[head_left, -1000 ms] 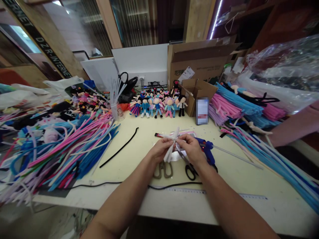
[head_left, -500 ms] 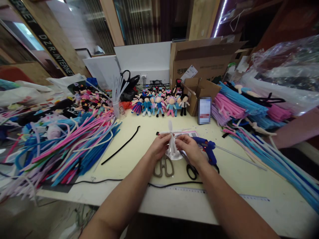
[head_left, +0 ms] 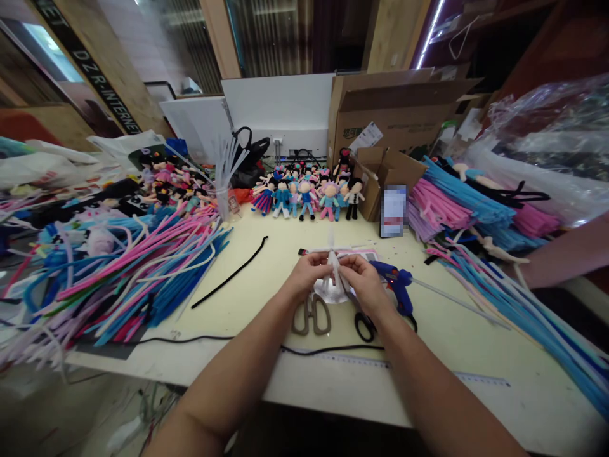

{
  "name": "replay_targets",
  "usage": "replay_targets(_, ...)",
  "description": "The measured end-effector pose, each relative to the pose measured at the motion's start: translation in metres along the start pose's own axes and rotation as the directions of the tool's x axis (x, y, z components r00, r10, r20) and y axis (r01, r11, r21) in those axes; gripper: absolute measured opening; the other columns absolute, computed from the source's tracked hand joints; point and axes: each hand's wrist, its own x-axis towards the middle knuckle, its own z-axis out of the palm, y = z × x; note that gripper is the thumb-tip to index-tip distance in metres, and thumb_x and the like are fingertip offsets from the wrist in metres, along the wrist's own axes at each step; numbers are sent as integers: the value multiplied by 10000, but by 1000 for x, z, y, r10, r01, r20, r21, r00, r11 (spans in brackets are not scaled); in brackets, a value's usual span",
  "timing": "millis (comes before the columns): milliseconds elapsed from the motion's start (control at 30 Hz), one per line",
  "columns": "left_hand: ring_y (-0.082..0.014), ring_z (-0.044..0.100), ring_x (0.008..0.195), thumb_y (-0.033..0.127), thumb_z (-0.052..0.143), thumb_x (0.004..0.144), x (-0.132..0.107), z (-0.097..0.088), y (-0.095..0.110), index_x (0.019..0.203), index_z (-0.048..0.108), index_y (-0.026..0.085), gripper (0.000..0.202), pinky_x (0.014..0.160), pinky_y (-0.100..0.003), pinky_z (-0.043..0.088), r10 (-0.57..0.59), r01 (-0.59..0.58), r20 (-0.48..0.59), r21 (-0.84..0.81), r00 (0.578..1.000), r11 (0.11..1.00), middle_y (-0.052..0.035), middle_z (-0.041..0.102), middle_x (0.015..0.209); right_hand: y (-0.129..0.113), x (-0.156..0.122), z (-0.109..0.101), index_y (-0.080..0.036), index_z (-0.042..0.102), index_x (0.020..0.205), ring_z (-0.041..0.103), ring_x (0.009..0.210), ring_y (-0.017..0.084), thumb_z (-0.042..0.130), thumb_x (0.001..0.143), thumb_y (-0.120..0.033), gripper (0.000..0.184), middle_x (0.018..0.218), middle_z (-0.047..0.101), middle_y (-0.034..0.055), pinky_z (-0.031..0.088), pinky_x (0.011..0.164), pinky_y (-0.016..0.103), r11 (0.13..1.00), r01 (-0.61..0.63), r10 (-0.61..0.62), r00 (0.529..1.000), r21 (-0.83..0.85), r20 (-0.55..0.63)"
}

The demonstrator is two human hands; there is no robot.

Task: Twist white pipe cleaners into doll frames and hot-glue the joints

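Observation:
A bundle of white pipe cleaners (head_left: 332, 259) is held upright between my hands over the table. My left hand (head_left: 307, 274) pinches it from the left with thumb and fingers. From the right, the fingertips of my right hand (head_left: 364, 279) are closed on its lower strands. Beneath my hands lies a shiny round piece (head_left: 328, 293), partly covered. Grey-handled scissors (head_left: 311, 318) are just below my left hand. Black-handled scissors (head_left: 365, 327) lie by my right wrist. A blue glue gun (head_left: 398, 284) rests right of my right hand, with a long glue stick (head_left: 457, 303) in its back.
Piles of coloured pipe cleaners lie left (head_left: 157, 273) and right (head_left: 495, 292). Small dolls (head_left: 307, 200) stand at the back beside cardboard boxes (head_left: 390, 165) and a phone (head_left: 393, 212). A black stem (head_left: 233, 273), a cable (head_left: 190, 340) and a ruler (head_left: 352, 362) lie on the table.
The white strands, fanned downward before, are now less spread, and their top is blurred. My fingers have shifted slightly on them. The whole view has moved a little.

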Motion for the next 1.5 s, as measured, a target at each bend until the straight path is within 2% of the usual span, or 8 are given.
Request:
replay_targets(100,-125,564,556,193,711,577,-2,3,4,911,692,101,347,608,-259,439,14,-14,7,29,1000,999,-29,653,635,1,1,0,-196,567,757,581,574,138,697,602,-286,222,639,618,-17,453,580,270,1000,-26,26,999,6,23)
replay_targets(300,-112,551,568,169,689,575,0,3,3,844,686,104,277,597,-240,427,25,-24,-38,27,999,999,-28,654,656,0,0,0,-192,545,799,566,576,125,697,591,-265,268,658,605,-18,453,572,261,1000,-22,23,999,-14,37)
replay_targets(433,-108,549,572,213,723,573,0,2,1,900,669,97,351,579,-231,411,19,-19,-32,19,999,1000,-27,651,674,-2,-1,1,-192,552,812,552,601,118,709,588,-273,286,696,603,-12,450,574,249,999,-2,5,999,-41,53)
replay_targets(633,-145,600,636,193,759,532,0,2,-2,933,639,87,432,638,-265,447,-4,4,-16,-45,1000,999,-47,671,729,-1,-1,0,-190,565,816,535,582,107,719,601,-295,284,703,603,-16,450,564,244,1000,-6,8,998,-29,69)
replay_targets(800,-125,588,582,197,716,591,2,-3,-4,930,649,96,360,601,-251,441,-11,13,41,-62,999,998,-39,665,711,3,2,-3,-188,592,817,541,563,100,713,616,-300,259,699,615,-18,462,559,244,999,-27,26,998,21,57)
replay_targets(1167,-76,524,506,204,696,608,-1,-1,3,838,666,90,258,519,-193,401,-34,38,46,-83,998,996,-12,612,620,5,3,-5,-184,598,850,592,587,132,705,665,-352,272,681,645,-3,465,580,260,998,-10,5,995,59,95)
replay_targets(1300,-86,539,520,229,703,616,0,-3,0,879,668,96,297,533,-207,417,-42,46,59,-66,997,997,-25,628,655,4,2,-5,-185,587,857,586,594,136,699,663,-335,269,668,640,-3,438,547,245,1000,6,-7,996,11,89)
replay_targets(1500,-93,556,565,258,719,616,2,-6,-7,934,670,113,352,563,-216,416,-22,23,24,-52,999,998,-42,660,744,3,0,-3,-187,578,857,564,632,124,703,658,-325,272,737,629,-2,432,551,235,1000,9,-7,995,-20,101)
